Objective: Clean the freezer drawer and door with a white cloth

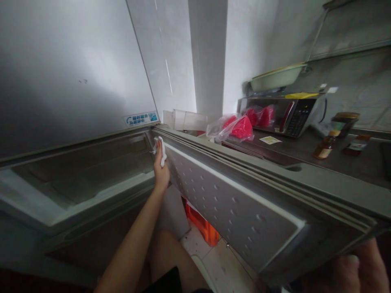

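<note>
My left hand [161, 173] reaches to the hinge side of an open refrigerator door [220, 195], pressing a crumpled white cloth [161, 151] against the door's inner edge. Its fingers are closed on the cloth, partly hidden by it. At the lower right, my right hand [360, 266] grips the free corner of the same door; it is dim, and some fingers are out of sight. The inner panel of the door is grey with rows of small bumps, framed by a pale strip and a grooved gasket. Left of it, the refrigerator compartment [91, 171] stands open.
Beyond the door, a counter [293, 152] bears red items in clear plastic [241, 128], a microwave [281, 116] with a pale basin [277, 77] on top, a small bottle [326, 146] and jars [345, 122]. An orange stool-like object [203, 226] stands on the tiled floor under the door.
</note>
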{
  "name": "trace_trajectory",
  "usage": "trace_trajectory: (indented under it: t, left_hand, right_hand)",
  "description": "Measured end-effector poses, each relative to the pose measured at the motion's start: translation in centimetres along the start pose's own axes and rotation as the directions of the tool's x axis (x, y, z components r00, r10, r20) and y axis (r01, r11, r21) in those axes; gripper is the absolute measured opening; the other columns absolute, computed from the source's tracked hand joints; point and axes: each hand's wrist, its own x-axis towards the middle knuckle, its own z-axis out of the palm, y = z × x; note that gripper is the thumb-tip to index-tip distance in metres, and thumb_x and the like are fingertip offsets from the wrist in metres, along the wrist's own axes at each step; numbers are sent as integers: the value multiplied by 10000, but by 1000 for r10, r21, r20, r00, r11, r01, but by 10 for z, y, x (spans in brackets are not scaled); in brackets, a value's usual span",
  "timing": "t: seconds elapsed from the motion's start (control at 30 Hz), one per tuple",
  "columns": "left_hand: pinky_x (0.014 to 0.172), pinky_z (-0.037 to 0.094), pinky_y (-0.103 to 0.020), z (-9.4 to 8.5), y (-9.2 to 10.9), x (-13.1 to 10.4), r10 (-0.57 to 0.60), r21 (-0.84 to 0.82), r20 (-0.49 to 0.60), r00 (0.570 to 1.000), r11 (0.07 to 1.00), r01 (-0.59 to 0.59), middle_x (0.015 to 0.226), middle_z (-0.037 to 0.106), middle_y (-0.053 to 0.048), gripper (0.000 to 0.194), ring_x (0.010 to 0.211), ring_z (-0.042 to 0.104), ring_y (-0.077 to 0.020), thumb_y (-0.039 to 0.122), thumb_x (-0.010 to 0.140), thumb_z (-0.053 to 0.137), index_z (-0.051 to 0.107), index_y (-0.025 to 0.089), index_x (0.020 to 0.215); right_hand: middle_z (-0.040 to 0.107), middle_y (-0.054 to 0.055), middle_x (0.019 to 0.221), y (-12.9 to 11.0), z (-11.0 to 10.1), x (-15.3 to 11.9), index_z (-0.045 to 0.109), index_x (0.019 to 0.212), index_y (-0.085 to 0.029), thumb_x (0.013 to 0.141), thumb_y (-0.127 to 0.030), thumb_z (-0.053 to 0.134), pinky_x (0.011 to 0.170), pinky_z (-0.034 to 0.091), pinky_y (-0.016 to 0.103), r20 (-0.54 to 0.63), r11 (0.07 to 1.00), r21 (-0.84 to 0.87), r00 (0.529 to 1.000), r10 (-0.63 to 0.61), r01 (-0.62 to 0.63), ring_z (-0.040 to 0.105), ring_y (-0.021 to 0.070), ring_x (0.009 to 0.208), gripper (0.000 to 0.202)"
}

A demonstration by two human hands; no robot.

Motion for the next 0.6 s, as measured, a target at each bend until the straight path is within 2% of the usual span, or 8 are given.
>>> trace_trajectory:
  t: [0.07,0.13,0.27,0.37,0.47,0.6]
  left_hand:
    - [1180,133,-334,3,8,1,-51,-23,-24,998,998,50,1515,301,24,609,1412,226,-166,86,832,395,355,246,1418]
    - [1184,129,-331,9,26,-8,-44,-31,-28,999,999,43,1516,299,33,620,1412,225,-165,68,827,392,356,257,1417]
    - [1197,106,-347,26,82,-52,35,-41,28,999,999,-34,1531,259,85,664,1427,174,-157,25,829,349,320,318,1424]
    - [1204,87,-427,37,125,-87,109,-34,106,988,994,-106,1554,192,72,617,1439,131,-201,72,878,295,264,309,1447]
    - [1199,74,-497,44,156,-109,239,-1,182,954,970,-243,1560,171,63,546,1440,114,-245,151,928,250,246,296,1454]
    - [1179,122,-558,47,186,-126,438,12,273,857,889,-458,1558,168,67,517,1433,108,-307,198,936,269,263,272,1448]
  right_hand:
    - [636,77,1170,3,-4,0,609,1186,-136,758,-350,666,1100,254,589,-18,1000,20,1000,18,-18,555,305,1140,482]
    - [636,63,1171,6,-8,-1,632,1151,-151,767,-316,671,1105,269,562,-25,1000,23,1000,-6,6,558,285,1141,419]
    - [650,72,1142,11,-11,0,640,1139,-136,775,-289,660,1108,262,559,-24,997,35,998,-61,62,566,285,1131,395]
    - [649,78,1145,15,-11,1,636,1148,-126,775,-281,654,1101,264,573,-39,996,14,995,-87,88,563,302,1135,404]
    - [648,66,1150,18,-12,3,640,1148,-135,786,-275,636,1105,260,566,-7,992,3,992,-126,126,550,306,1153,388]
    - [652,50,1145,20,-13,5,645,1141,-157,789,-245,635,1108,265,547,-4,988,11,988,-152,152,557,297,1146,362]
